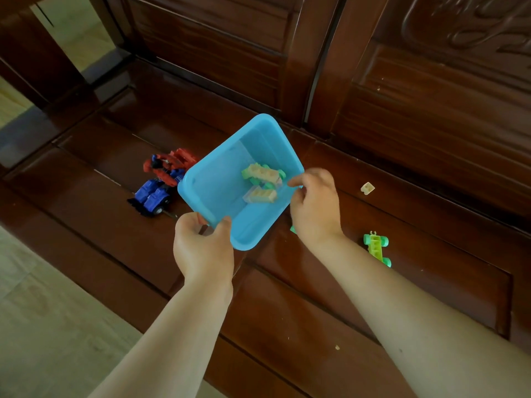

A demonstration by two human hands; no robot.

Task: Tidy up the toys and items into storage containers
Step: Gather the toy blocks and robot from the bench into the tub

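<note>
— How is the blue bin held?
— It is gripped at its near rim by the left hand, thumb curled over the edge and the fingers wrapped beneath. It is tilted and kept above the dark wooden surface.

— And the right hand?
— It is seen at the bin's three o'clock rim, its fingers curled at the edge. Whether the rim is pinched or merely touched cannot be told.

— What is found inside the bin?
— Beige and green building blocks are gathered towards the three o'clock wall.

— What is left outside?
— A red and blue robot toy is lying at nine o'clock of the bin, partly hidden behind it. A green block car is seen at four o'clock, well apart, and a small beige block at three o'clock, beyond the right hand. A bit of green is glimpsed under the right wrist.
</note>
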